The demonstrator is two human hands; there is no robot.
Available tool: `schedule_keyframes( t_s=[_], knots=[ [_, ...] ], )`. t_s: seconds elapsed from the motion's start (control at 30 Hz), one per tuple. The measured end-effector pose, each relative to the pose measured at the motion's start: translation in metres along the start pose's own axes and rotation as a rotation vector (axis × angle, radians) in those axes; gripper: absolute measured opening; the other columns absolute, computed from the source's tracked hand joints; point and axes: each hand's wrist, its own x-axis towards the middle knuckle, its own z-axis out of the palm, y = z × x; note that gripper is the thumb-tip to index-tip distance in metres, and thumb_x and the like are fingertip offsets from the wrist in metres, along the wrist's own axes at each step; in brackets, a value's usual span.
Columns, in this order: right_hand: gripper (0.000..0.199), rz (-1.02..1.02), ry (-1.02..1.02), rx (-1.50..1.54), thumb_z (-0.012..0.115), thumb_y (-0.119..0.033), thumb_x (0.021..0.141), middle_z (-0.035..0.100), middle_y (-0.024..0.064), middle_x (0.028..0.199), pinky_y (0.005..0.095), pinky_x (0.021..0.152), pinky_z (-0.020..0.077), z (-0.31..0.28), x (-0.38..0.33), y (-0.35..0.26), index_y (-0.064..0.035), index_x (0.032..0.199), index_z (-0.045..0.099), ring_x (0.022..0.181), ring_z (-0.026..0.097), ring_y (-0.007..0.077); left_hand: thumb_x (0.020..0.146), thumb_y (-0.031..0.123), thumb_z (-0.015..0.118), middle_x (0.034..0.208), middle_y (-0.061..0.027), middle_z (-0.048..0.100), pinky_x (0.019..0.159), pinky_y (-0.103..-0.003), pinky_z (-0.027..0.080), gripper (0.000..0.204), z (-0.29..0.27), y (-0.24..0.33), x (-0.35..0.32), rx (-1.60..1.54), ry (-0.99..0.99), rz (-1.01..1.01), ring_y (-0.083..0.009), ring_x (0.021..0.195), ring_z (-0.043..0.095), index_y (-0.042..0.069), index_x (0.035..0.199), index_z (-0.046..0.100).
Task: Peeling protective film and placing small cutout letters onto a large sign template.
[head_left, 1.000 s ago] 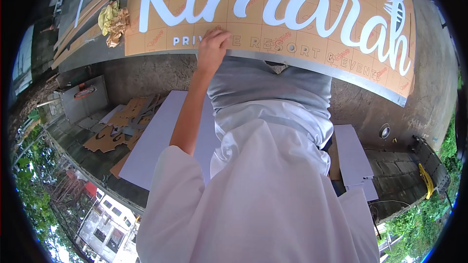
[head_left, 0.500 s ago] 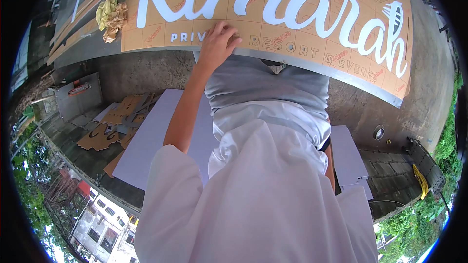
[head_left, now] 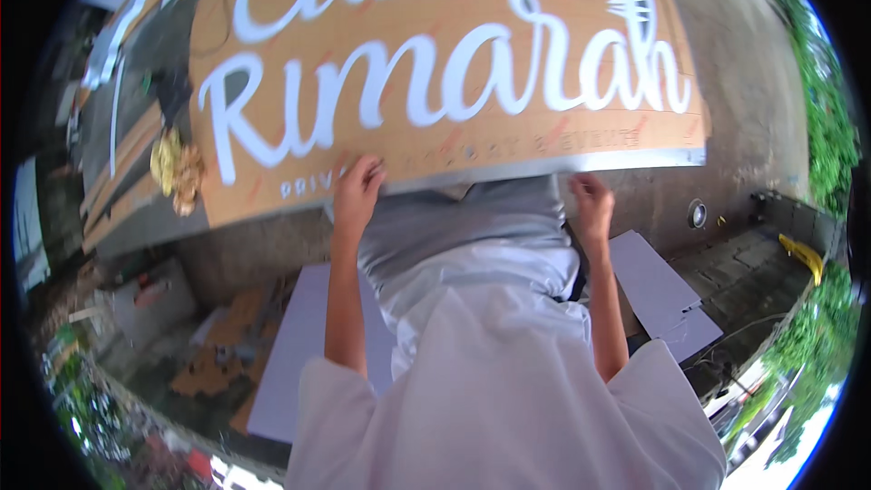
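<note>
Brown-faced sign panel (head_left: 390, 141), near edge.
Left hand (head_left: 360, 181): fingers curled, over small white lettering (head_left: 299, 188). Right hand (head_left: 592, 204): half-curled, just beside edge. Contents unclear.

The brown sign panel (head_left: 454, 7) looks faced with matt paper to me, its white letters (head_left: 292, 113) smooth, while the strip (head_left: 590, 162) along its near edge gleams like bare metal. Over there the crumpled wad (head_left: 187, 177) looks like wrinkled paper and the long boards (head_left: 127, 156) like wood. The person's shirt (head_left: 490, 390) is matt cloth, the ground (head_left: 753, 45) dull, rough concrete.
</note>
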Motion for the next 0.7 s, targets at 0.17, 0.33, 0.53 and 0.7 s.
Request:
schedule_keyframes(
  t_s=[0.17, 0.33, 0.53, 0.7],
  knots=[
    [0.014, -0.288, -0.204, 0.257, 0.063, -0.006, 0.076, 0.062, 0.0060, 0.076, 0.0254, 0.062, 0.0483, 0.028, 0.002, -0.110, 0.0004, 0.088, 0.060, 0.067, 0.060, 0.0126, 0.076, -0.004, 0.061, 0.077, -0.0028, 0.055, 0.060, -0.021, 0.045, 0.016, 0.015, 0.075, 0.029, -0.600, 0.162, -0.231, -0.0088, 0.066, 0.053, -0.003, 0.091, 0.056],
    [0.025, -0.577, -0.239, 0.487, 0.062, -0.010, 0.078, 0.060, 0.0100, 0.082, 0.0260, 0.060, 0.0474, 0.023, 0.000, -0.209, 0.0002, 0.101, 0.058, 0.072, 0.060, 0.0160, 0.078, -0.002, 0.058, 0.082, -0.0058, 0.057, 0.062, -0.022, 0.045, 0.016, 0.026, 0.172, 0.063, -0.658, 0.204, 0.044, -0.0109, 0.070, 0.054, -0.004, 0.093, 0.055],
    [0.014, -0.678, -0.015, 0.743, 0.059, -0.007, 0.077, 0.057, 0.0128, 0.077, 0.0331, 0.061, 0.0447, -0.002, -0.007, -0.246, 0.0026, 0.087, 0.060, 0.069, 0.057, 0.0255, 0.083, 0.000, 0.052, 0.084, -0.0117, 0.059, 0.068, -0.025, 0.047, 0.013, 0.020, 0.245, 0.076, -0.505, 0.229, 0.240, -0.0155, 0.075, 0.056, -0.009, 0.092, 0.054],
    [0.016, -0.691, 0.118, 0.728, 0.059, -0.012, 0.080, 0.054, 0.0085, 0.076, 0.0315, 0.060, 0.0430, -0.055, -0.021, -0.241, 0.0017, 0.087, 0.060, 0.065, 0.053, 0.0201, 0.082, -0.002, 0.052, 0.085, -0.0110, 0.059, 0.070, -0.023, 0.045, 0.014, 0.042, 0.288, 0.076, -0.527, 0.057, 0.341, -0.0139, 0.077, 0.056, -0.009, 0.094, 0.053]
  ],
)
